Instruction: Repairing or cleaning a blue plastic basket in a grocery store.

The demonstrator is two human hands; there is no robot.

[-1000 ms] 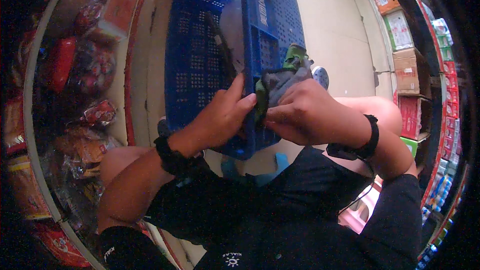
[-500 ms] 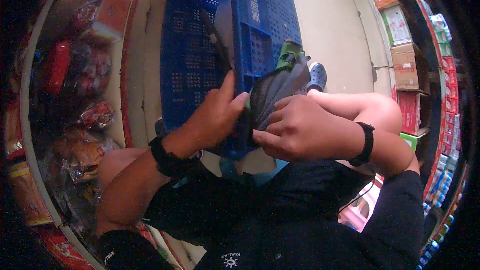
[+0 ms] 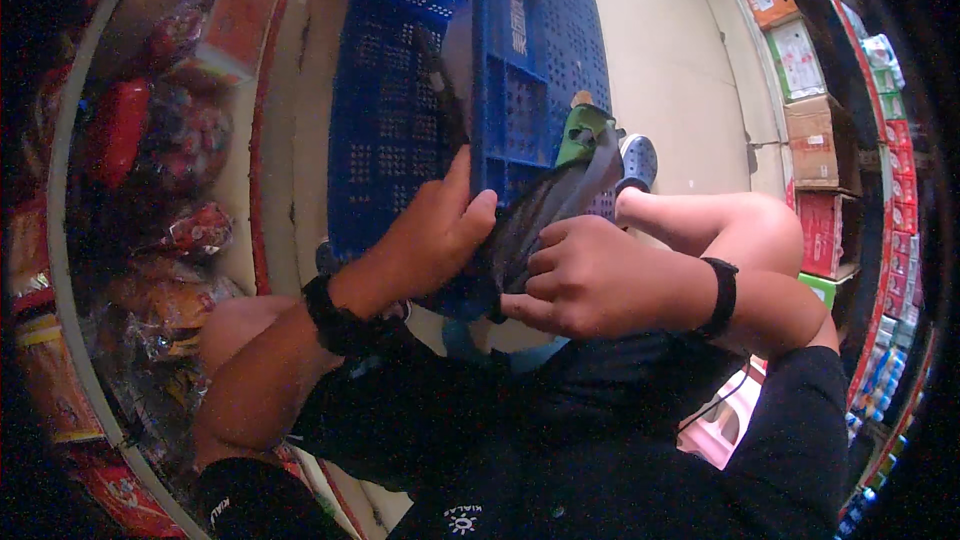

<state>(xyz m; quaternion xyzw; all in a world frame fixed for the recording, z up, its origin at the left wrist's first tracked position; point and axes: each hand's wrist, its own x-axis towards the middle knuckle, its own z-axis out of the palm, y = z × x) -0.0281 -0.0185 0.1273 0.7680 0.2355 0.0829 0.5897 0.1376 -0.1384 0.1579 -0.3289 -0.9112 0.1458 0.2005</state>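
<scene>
A blue plastic crate [image 3: 512, 90] with perforated walls stands before me, its rim running away from me. My left hand [image 3: 430, 240] is closed over that rim near its close end, the thumb lying on top and most fingers hidden inside. On the crate's right side hangs a bundle of dark grey, sheer fabric [image 3: 545, 205] with a green piece [image 3: 583, 133] at its far end. My right hand [image 3: 590, 275] is curled and closed on the near part of this bundle. A long, thin dark object [image 3: 443, 80] leans inside the crate beyond my left hand.
Shelves with wrapped packages [image 3: 190, 230] line the left side. Stacked cardboard boxes [image 3: 815, 140] and shelved goods stand on the right. My bent knees flank the crate, with a blue clog [image 3: 638, 160] on my right foot. A pink plastic stool [image 3: 722, 420] is below.
The green end of the fabric bundle has tipped outward and shows more. My right hand has shifted slightly toward me. The crate appears slightly farther right, and my left hand keeps its hold.
</scene>
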